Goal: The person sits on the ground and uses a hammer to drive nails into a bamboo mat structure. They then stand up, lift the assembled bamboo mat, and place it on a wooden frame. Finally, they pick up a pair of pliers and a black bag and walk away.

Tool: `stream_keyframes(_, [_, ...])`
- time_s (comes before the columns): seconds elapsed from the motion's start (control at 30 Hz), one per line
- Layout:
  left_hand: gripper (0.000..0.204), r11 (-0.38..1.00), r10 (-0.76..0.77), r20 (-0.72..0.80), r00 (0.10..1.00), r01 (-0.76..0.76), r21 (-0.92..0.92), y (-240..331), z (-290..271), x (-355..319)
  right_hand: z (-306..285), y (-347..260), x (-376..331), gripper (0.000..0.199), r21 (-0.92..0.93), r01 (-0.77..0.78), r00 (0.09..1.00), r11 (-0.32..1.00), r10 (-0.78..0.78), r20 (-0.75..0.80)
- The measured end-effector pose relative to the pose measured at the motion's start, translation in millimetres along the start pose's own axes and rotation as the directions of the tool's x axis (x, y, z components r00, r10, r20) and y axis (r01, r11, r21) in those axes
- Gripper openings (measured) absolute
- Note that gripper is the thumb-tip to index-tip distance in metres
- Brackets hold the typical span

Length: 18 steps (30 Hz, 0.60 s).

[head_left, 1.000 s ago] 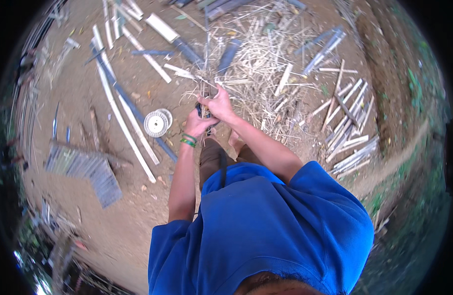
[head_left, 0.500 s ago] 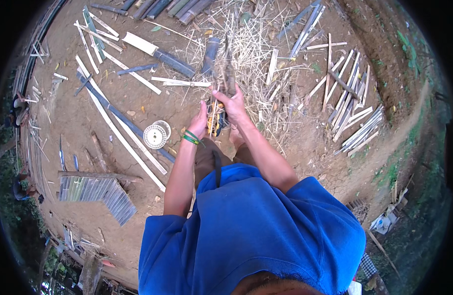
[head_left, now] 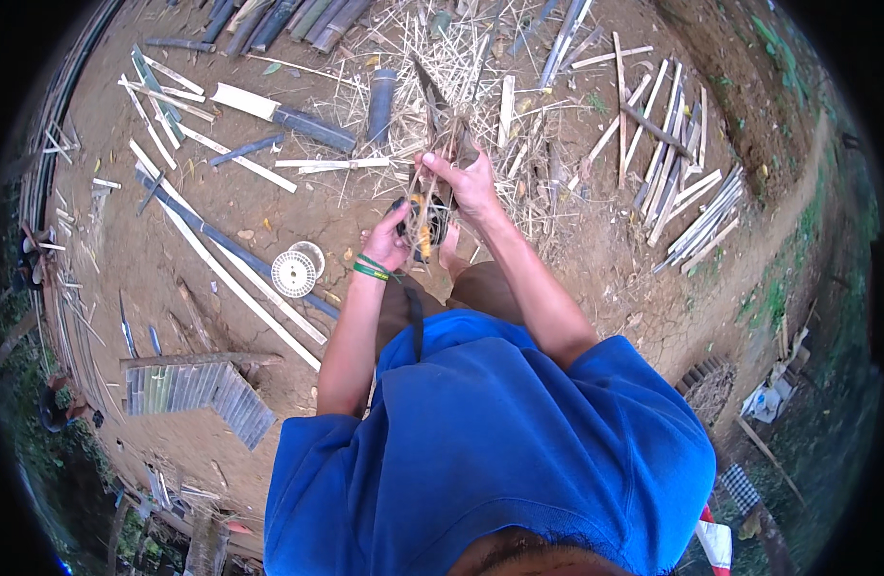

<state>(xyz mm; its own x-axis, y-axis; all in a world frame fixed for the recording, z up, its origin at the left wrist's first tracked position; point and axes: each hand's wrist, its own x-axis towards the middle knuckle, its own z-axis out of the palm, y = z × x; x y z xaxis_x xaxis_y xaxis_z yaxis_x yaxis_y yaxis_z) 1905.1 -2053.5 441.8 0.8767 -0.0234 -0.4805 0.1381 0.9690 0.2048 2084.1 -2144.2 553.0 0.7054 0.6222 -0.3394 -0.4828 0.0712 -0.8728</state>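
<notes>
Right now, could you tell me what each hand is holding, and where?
Both hold a bundle of thin bamboo strips: right hand near the top, left hand at the lower end.

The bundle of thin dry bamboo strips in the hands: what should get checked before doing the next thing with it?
1. Right hand grips the bundle of thin dry bamboo strips near its top: ok.
2. Left hand steadies the lower end, beside a small yellow and dark object: ok.
3. What that object is: cannot tell.
4. Strips all lined up: not ok, they splay apart.
5. Bare foot right under the hands: not ok.
6. White round plastic spool lies apart on the dirt: ok.
</notes>
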Motion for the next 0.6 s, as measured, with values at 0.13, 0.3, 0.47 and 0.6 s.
stream_keyframes(0.13, [0.023,0.990,0.139,-0.225,0.964,-0.141,0.005,-15,38,8,-3,8,-15,0.033,0.134,-0.085,0.996,0.987,0.083,0.016])
stream_keyframes(0.3, [0.021,0.974,0.207,-0.517,0.831,-0.224,0.028,-11,81,23,-17,4,-25,0.035,0.075,-0.031,1.000,0.997,0.031,0.000])
stream_keyframes(0.47, [0.015,0.922,0.276,-0.414,0.867,-0.361,-0.140,-14,-1,46,-37,-61,-39,0.037,-0.052,0.059,0.997,0.997,-0.062,-0.053])
stream_keyframes(0.6, [0.019,0.886,0.353,-0.468,0.810,-0.451,-0.111,-1,15,43,-64,-114,-40,0.036,-0.217,0.064,0.975,0.974,-0.107,-0.194])
